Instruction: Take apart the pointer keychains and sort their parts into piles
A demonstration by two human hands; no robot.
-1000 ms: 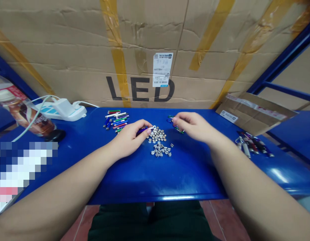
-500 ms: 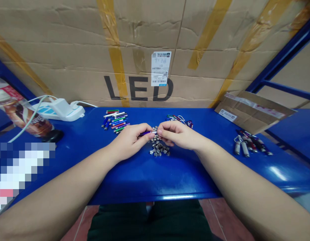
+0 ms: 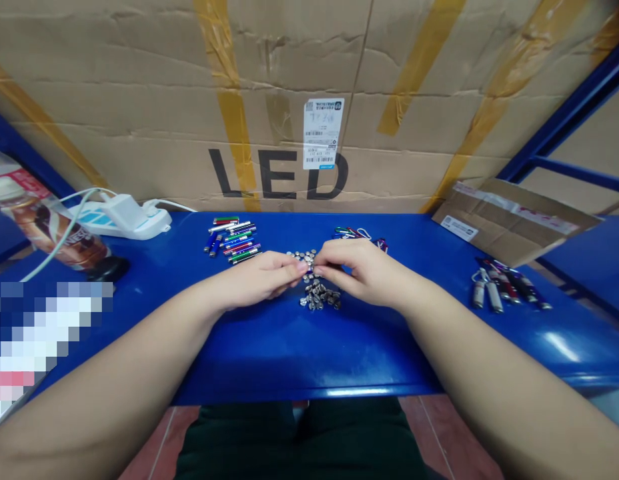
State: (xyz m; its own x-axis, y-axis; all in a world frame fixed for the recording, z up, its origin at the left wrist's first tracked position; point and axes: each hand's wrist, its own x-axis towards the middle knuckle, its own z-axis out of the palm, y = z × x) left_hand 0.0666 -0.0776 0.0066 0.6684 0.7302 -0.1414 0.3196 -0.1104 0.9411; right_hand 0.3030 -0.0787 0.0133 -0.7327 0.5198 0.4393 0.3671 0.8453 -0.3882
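Over the middle of the blue table, my left hand (image 3: 267, 277) is closed in a pinch around a small purple mini flashlight (image 3: 310, 269), which the fingers mostly hide. My right hand (image 3: 357, 267) pinches at the flashlight's other end, its fingertips meeting the left ones. Below and behind the fingertips lie silvery button cells (image 3: 319, 295), some piled, some spread out. Left of my hands sits a group of coloured metal tubes (image 3: 238, 241), green, red, blue and silver. Behind my right hand are carabiner clips (image 3: 352, 233), partly covered by it.
On the right lie several keychain flashlights (image 3: 509, 287) before a cardboard piece (image 3: 514, 217). A white power strip (image 3: 144, 223) and a drink bottle (image 3: 64, 233) stand at left. A large carton (image 3: 164, 133) forms the back, over the blue table (image 3: 309, 360).
My left hand has turned so the purple flashlight is now mostly hidden. Both hands remain together at the same place, and the fingertips are closer. The view has shifted slightly.
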